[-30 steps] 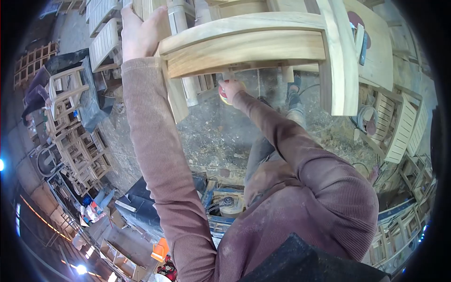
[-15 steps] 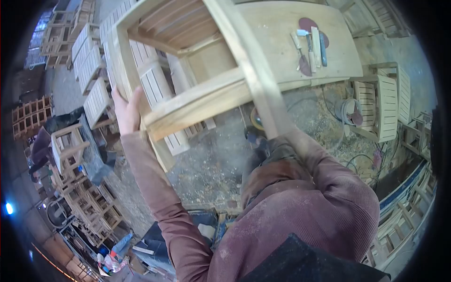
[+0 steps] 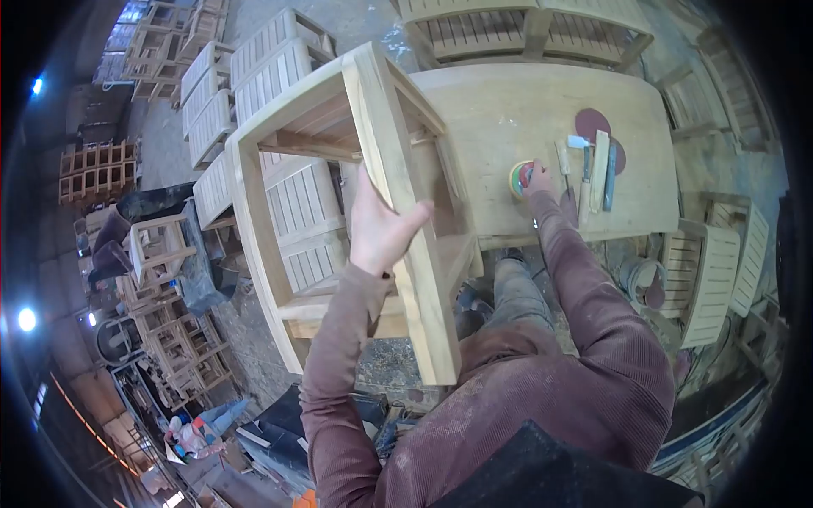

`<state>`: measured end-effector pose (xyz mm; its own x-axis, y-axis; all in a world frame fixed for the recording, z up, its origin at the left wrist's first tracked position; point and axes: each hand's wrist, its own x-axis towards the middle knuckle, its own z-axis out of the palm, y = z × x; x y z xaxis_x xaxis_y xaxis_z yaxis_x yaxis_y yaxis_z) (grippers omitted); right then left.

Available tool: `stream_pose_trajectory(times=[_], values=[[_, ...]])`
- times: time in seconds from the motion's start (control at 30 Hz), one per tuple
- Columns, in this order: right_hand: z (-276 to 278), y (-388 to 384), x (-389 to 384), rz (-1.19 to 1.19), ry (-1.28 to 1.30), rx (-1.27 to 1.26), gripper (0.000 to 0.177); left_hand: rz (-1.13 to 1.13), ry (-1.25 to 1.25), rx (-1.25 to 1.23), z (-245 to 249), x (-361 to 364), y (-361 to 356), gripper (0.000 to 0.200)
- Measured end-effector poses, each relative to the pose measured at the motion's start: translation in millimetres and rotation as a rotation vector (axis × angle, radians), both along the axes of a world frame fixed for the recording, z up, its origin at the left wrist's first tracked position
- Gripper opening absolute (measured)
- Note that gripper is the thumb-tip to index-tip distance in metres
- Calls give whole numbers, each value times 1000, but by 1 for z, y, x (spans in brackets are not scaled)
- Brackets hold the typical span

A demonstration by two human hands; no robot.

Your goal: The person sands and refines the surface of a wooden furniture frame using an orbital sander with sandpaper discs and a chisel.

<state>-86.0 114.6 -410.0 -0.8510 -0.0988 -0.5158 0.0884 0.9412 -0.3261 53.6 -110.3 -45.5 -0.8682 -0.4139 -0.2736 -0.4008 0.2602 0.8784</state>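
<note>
A pale wooden chair frame (image 3: 431, 334) stands tilted in front of me, its legs and rails facing my body. My left hand (image 3: 385, 230) is wrapped round one of its square legs, thumb on the near side. On the table at right, my right hand (image 3: 539, 180) closes over a round sander (image 3: 518, 180) with a yellow and green rim. Close beside that hand lie a brush-like tool (image 3: 562, 157), a pale wooden strip (image 3: 599, 169) and a blue-handled tool (image 3: 610, 178). Dark red sanding discs (image 3: 592, 124) sit just beyond them.
The wooden table (image 3: 483, 102) spans the upper right. Slatted chairs (image 3: 707, 284) and a bucket (image 3: 635, 275) stand at right. More slatted furniture (image 3: 207, 127) is at upper left, with stacked wooden frames (image 3: 182, 339) below. A slatted bench (image 3: 474, 34) borders the table's far side.
The chair frame has turned and come lower. My left hand has shifted right onto another part of it. My right hand has moved from behind the frame out to the sander on the table.
</note>
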Motion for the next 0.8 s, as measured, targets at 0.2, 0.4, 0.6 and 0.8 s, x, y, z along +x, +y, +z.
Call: stream_pose_trajectory(times=[0.2,0.4,0.6,0.8], values=[[-18,0,-21,249,90,50,76,112,50,80,19,19,-29,75],[-27,15,-16,333,-32,12,86,189,8,-9,57,76,-130,76],[8,-9,-1,415,128,58,77,322,-68,129,81,106,-211,68],[1,-147,16,-9,-568,-589,73,430,-185,270,62,119,-335,53]])
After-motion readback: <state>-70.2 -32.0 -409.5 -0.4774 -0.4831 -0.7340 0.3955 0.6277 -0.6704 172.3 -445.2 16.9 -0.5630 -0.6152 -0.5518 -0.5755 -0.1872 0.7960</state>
